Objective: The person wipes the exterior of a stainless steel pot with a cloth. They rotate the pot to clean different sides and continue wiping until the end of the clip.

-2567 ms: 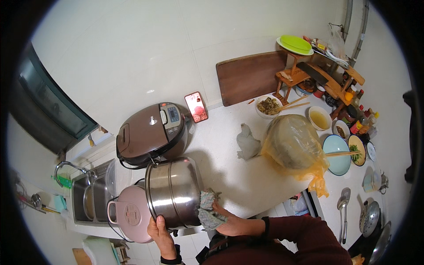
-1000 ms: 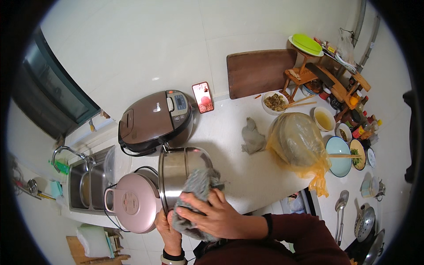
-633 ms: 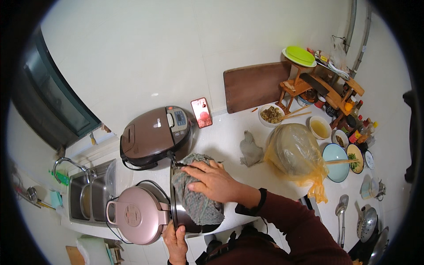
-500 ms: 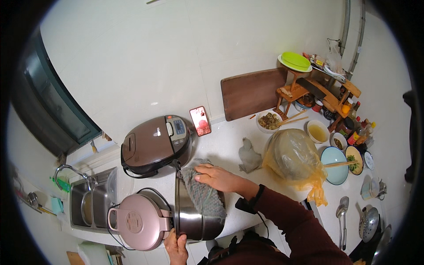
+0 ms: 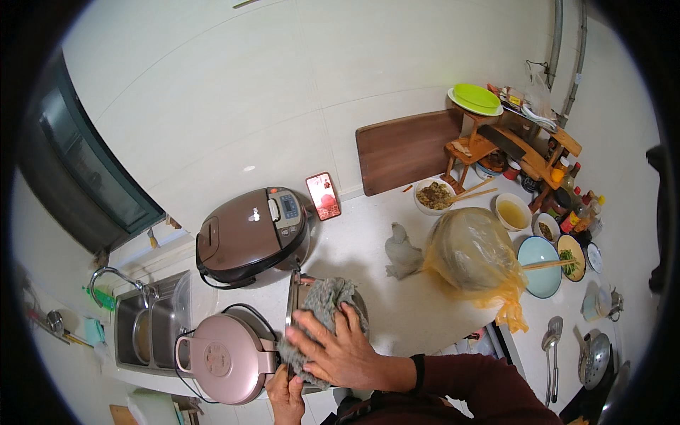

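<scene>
A stainless steel pot (image 5: 291, 306) stands tipped on its side at the counter's front edge, its rim toward the left. Low on that rim, my left hand (image 5: 286, 398) is closed around the pot's edge or handle; the fingers partly hide which. My right hand (image 5: 347, 352) presses a grey knitted cloth (image 5: 324, 297) against the pot, fingers bent and somewhat apart over the fabric. Much of the pot's body is covered by the cloth and hand. Just left of the pot lies a pink round electric griddle (image 5: 221, 358) with its lid down.
Behind stand a brown rice cooker (image 5: 244, 234) and a phone (image 5: 324, 196). A double sink (image 5: 126, 347) is at left. Rightward lie a grey rag (image 5: 401, 253), a bagged round object (image 5: 474, 248), a blue bowl (image 5: 540, 265) and several food bowls. A cutting board (image 5: 407, 152) leans on the wall.
My right hand has moved down and nearer with the cloth, which now reaches over the pot's rim. The pot has turned slightly; my left hand stays at its low edge.
</scene>
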